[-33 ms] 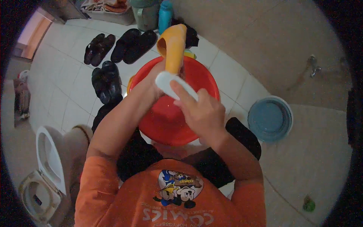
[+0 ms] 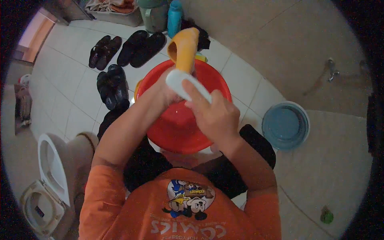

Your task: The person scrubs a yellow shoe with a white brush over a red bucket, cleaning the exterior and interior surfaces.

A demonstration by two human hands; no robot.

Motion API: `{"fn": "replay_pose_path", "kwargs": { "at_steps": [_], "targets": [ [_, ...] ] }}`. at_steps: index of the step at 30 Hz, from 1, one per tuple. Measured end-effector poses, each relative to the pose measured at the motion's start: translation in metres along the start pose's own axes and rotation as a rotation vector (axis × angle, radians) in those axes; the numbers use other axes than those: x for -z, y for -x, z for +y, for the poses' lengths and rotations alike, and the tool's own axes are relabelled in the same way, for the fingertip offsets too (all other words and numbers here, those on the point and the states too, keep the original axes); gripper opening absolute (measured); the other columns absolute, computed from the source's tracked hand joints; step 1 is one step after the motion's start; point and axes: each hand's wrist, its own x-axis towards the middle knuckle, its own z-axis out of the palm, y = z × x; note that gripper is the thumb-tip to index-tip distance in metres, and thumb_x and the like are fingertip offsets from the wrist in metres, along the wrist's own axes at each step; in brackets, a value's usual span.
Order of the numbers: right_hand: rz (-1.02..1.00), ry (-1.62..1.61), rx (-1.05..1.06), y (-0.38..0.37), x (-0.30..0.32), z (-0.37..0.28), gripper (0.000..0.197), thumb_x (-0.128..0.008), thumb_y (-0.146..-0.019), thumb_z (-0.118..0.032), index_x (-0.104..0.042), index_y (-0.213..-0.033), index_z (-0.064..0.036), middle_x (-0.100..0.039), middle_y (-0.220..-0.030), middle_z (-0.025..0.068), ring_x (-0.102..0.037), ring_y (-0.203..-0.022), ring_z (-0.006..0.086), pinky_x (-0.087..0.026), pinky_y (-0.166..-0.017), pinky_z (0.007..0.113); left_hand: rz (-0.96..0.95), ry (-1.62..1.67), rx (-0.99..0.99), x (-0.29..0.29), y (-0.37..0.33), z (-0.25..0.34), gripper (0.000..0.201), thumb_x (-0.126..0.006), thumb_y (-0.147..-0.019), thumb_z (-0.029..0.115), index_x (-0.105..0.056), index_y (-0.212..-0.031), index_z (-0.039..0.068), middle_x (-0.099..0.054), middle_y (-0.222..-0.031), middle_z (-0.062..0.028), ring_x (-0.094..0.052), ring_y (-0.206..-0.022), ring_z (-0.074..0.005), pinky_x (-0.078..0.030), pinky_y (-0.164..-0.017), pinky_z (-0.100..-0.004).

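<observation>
Above a red basin (image 2: pixel 180 132) I hold a yellow slipper (image 2: pixel 185 50) upright, its strap opening toward the far left. My left hand (image 2: pixel 170 86) is closed round the slipper's lower part, with most of its fingers hidden. My right hand (image 2: pixel 216 114) grips a white scrubbing brush (image 2: pixel 181 82), the forefinger stretched along its back. The brush lies against the slipper's near end; its bristles face away and cannot be seen. A bit of yellow-green (image 2: pixel 201 58) shows at the basin's far rim, too little to name.
Black slippers (image 2: pixel 149 49) and other dark footwear (image 2: pixel 112 87) stand on the tiles at far left. A tub of bluish water (image 2: pixel 284 126) is to the right, below a wall tap (image 2: pixel 332 74). A toilet (image 2: pixel 54 160) stands at left; a blue bottle (image 2: pixel 175 20) is at the back.
The brush and my right hand have shifted slightly up and to the right. The slipper has moved only a little.
</observation>
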Motion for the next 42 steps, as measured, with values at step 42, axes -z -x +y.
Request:
{"fn": "replay_pose_path", "kwargs": {
  "at_steps": [42],
  "targets": [
    [0.211, -0.109, 0.034, 0.003, -0.008, 0.043, 0.042, -0.058, -0.083, -0.035, -0.051, -0.124, -0.036, -0.041, -0.058, 0.0047, -0.045, -0.045, 0.0215, -0.042, -0.046, 0.041, 0.185, -0.467, 0.058, 0.007, 0.048, -0.009, 0.053, -0.044, -0.09, 0.049, -0.052, -0.115, 0.003, -0.06, -0.096, -0.0049, -0.057, -0.08, -0.0103, -0.047, -0.068, -0.0251]
  ]
}}
